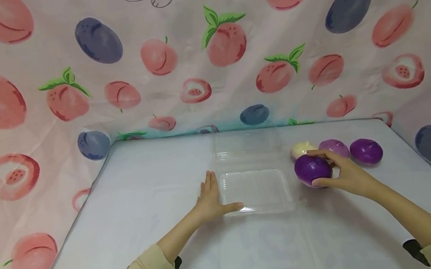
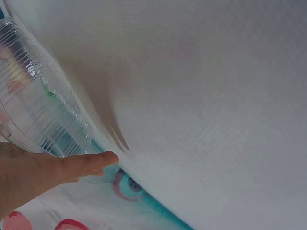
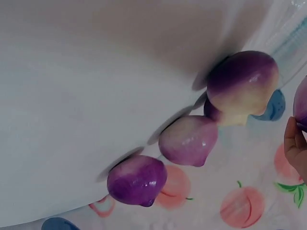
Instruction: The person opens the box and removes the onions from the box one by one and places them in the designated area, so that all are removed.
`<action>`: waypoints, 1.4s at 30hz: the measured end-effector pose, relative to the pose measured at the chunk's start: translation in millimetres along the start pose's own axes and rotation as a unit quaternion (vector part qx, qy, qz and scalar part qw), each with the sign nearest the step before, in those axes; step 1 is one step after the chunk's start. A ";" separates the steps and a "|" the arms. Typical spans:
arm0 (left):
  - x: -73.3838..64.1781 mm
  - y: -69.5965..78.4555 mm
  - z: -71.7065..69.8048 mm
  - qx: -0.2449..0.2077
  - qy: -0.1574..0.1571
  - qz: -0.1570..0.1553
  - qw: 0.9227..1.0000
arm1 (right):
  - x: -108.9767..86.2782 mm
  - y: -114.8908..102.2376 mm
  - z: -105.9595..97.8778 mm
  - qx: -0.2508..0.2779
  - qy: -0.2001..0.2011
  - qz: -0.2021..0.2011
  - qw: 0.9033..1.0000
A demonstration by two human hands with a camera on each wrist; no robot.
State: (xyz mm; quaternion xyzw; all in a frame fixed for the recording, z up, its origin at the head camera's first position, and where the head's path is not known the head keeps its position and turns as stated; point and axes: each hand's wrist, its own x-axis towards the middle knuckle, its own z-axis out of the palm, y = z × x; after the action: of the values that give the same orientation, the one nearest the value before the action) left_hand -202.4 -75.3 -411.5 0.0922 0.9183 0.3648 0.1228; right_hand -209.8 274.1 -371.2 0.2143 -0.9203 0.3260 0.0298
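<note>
A clear plastic clamshell container (image 1: 255, 189) lies with its lid (image 1: 247, 141) folded back on the white table. My left hand (image 1: 210, 198) touches its left side, fingers straight and thumb over the front rim; the left wrist view shows this hand (image 2: 53, 167) beside the ridged plastic (image 2: 43, 105). To the container's right, my right hand (image 1: 346, 172) holds a glossy purple onion (image 1: 312, 170) between thumb and fingers. Close behind it sits a cream-coloured onion (image 1: 301, 148), partly covered. A pale purple onion (image 1: 334, 148) and a dark purple onion (image 1: 366, 151) stand farther right.
The white table (image 1: 142, 179) meets a fruit-printed cloth (image 1: 187, 63) at its back and sides. In the right wrist view, a purple-and-cream onion (image 3: 242, 84) partly hides another rounded purple-and-cream shape (image 3: 213, 111).
</note>
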 end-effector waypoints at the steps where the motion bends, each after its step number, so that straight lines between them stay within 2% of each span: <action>1: -0.1 -0.3 0.5 0.000 0.000 0.000 1.000 | -0.3 1.5 -0.7 -0.001 0.002 -0.001 1.000; 8: 0.5 -3.2 1.5 0.004 -0.001 0.004 1.000 | -3.4 11.4 -5.7 -0.010 0.035 -0.043 0.998; 11: 0.5 -2.7 0.1 0.007 -0.001 0.009 1.000 | -4.8 16.9 -12.6 -0.016 0.048 -0.048 0.998; 19: 1.7 -0.7 -2.3 0.009 -0.002 0.008 1.000 | -11.3 34.6 -29.6 -0.030 0.040 0.007 0.999; 24: 1.8 -1.7 -0.8 0.012 -0.003 0.011 1.000 | -16.3 46.0 -34.6 -0.029 0.047 0.013 0.998; 31: 0.9 -3.2 0.5 0.011 -0.005 0.016 1.000 | -19.7 59.5 -38.9 -0.024 0.036 0.025 0.999; 39: 0.2 -1.2 -1.8 0.008 -0.012 0.013 1.000 | -18.2 72.2 -42.2 -0.045 0.049 0.021 0.998; 42: -0.7 -0.9 -1.4 0.012 -0.011 0.015 1.000 | -18.0 75.1 -41.2 -0.050 0.042 0.034 0.997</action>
State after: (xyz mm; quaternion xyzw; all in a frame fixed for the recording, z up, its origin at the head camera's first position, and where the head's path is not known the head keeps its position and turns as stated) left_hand -202.3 -77.0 -411.0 0.1110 0.9197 0.3548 0.1264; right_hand -228.0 358.3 -386.4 0.1671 -0.9401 0.2893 0.0676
